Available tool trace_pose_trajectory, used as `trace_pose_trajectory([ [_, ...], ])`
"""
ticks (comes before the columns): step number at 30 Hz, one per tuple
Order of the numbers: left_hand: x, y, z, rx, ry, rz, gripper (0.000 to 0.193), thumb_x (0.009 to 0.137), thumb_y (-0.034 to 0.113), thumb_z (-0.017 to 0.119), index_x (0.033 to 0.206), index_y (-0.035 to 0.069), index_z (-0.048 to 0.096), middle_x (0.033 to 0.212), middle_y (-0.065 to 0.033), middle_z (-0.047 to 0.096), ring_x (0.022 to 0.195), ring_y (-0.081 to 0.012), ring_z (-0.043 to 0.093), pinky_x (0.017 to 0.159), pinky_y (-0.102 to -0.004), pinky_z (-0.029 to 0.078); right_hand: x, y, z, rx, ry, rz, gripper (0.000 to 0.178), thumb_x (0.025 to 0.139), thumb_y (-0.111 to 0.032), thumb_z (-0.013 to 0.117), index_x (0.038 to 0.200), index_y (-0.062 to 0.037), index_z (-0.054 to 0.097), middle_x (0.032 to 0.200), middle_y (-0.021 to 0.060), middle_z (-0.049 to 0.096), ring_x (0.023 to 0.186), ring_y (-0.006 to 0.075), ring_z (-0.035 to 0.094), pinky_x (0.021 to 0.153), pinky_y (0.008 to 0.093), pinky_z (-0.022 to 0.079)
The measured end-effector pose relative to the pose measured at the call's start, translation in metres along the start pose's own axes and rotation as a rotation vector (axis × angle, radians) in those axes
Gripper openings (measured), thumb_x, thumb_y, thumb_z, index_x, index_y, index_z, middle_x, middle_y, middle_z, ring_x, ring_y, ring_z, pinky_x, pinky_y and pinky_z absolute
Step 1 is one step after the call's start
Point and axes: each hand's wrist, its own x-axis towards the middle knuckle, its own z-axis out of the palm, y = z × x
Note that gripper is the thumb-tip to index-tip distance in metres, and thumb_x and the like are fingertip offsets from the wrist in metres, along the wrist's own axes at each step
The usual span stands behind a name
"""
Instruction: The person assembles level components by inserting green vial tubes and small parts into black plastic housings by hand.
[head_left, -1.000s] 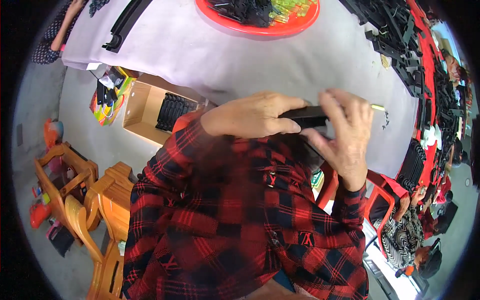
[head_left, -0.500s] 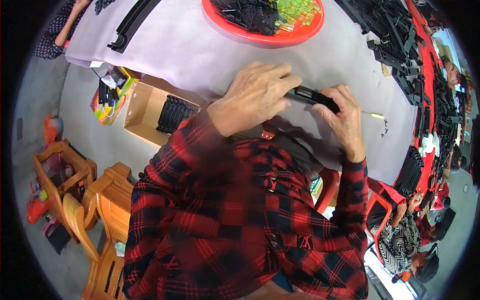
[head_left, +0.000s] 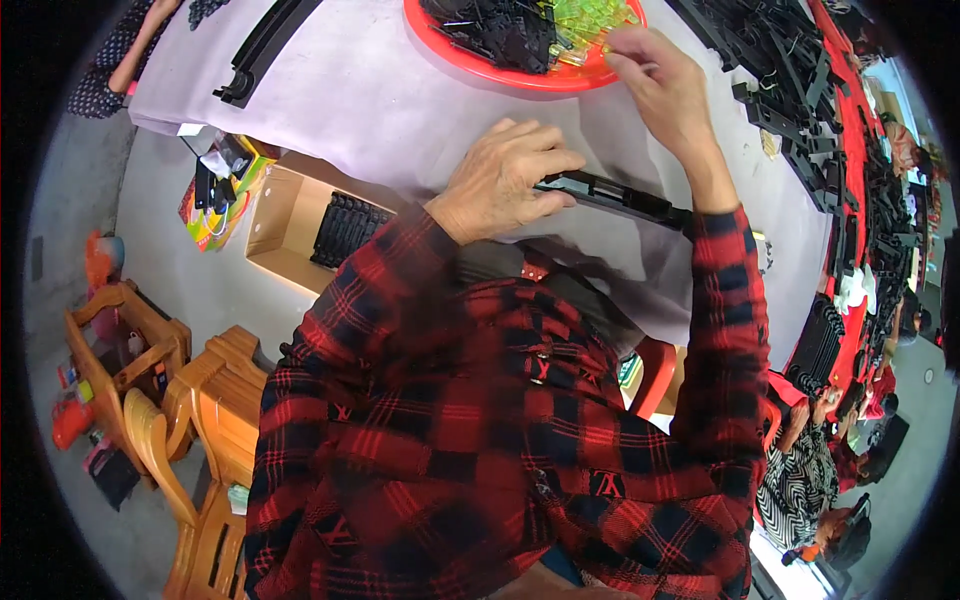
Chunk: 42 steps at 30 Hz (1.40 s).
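My left hand [head_left: 510,182] is closed on one end of a long, narrow black plastic part [head_left: 625,197] with a slot along it. The part's other end points right, toward my right sleeve. Over the right rim of a red basin [head_left: 470,72] is my right hand [head_left: 665,85], thumb and fingertips brought together in a pinch. What sits between those fingertips is too small to make out. Translucent yellow-green plastic pieces [head_left: 580,30] lie in the basin beside the pinch, with a heap of small black pieces [head_left: 490,35] to their left.
Another long black part [head_left: 265,50] lies at the table's far left. Black parts [head_left: 780,70] are piled along the right side. A cardboard box [head_left: 275,220] with stacked black parts stands left of me, near wooden chairs [head_left: 215,400]. Other people sit at the right.
My right hand has let go of the black part's right end and moved up to the basin's rim. My left hand keeps hold of the part, which has shifted slightly.
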Motion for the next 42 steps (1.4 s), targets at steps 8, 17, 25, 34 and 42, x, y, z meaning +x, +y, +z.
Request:
trace_pose_trajectory([
  [8, -0.002, 0.0, 0.003, -0.03, -0.004, 0.002, 0.036, 0.068, 0.016, 0.079, 0.1, 0.005, 0.069, 0.087, -0.0064, 0.058, 0.085, -0.026, 0.057, 0.078, -0.0377, 0.042, 0.035, 0.016, 0.029, -0.32, -0.257, -0.176, 0.005, 0.08, 0.002, 0.059, 0.085, -0.0001, 0.059, 0.071, 0.015, 0.056, 0.066, 0.0207, 0.058, 0.061, 0.0364, 0.048],
  [17, 0.001, -0.004, 0.002, 0.01, 0.015, 0.05, 0.037, 0.07, 0.017, 0.08, 0.103, 0.005, 0.069, 0.089, -0.0065, 0.059, 0.087, -0.0262, 0.058, 0.079, -0.0367, 0.043, 0.048, 0.033, 0.026, -0.251, -0.199, -0.126, 0.005, 0.075, -0.004, 0.062, 0.073, 0.0006, 0.063, 0.062, 0.0123, 0.059, 0.054, 0.0198, 0.054, 0.055, 0.0341, 0.046],
  [25, -0.006, -0.01, 0.001, 0.016, 0.008, 0.037, 0.038, 0.069, 0.018, 0.082, 0.102, 0.005, 0.069, 0.092, -0.0075, 0.063, 0.086, -0.0272, 0.06, 0.079, -0.0366, 0.046, -0.027, 0.009, -0.028, 1.281, -0.139, 0.057, 0.014, 0.083, -0.003, 0.056, 0.091, -0.0023, 0.067, 0.078, -0.0033, 0.06, 0.07, 0.0051, 0.054, 0.067, 0.0217, 0.045],
  [34, 0.005, -0.005, -0.005, -0.031, -0.086, 0.069, 0.04, 0.068, 0.017, 0.081, 0.104, 0.005, 0.07, 0.091, -0.0084, 0.064, 0.086, -0.028, 0.06, 0.08, -0.0371, 0.046, -0.128, -0.039, -0.041, 0.327, 0.063, 0.311, 0.02, 0.086, -0.001, 0.067, 0.106, -0.0033, 0.071, 0.088, 0.0011, 0.069, 0.077, 0.0062, 0.061, 0.073, 0.0229, 0.05],
  [42, 0.01, -0.011, -0.008, -0.151, -0.054, 0.232, 0.035, 0.07, 0.016, 0.078, 0.102, 0.006, 0.067, 0.091, -0.0059, 0.059, 0.091, -0.0239, 0.057, 0.08, -0.037, 0.04, -0.127, -0.034, -0.025, 0.023, -0.119, 0.007, 0.022, 0.082, 0.002, 0.067, 0.103, -0.0038, 0.07, 0.084, 0.0034, 0.067, 0.072, 0.0107, 0.062, 0.068, 0.0251, 0.051],
])
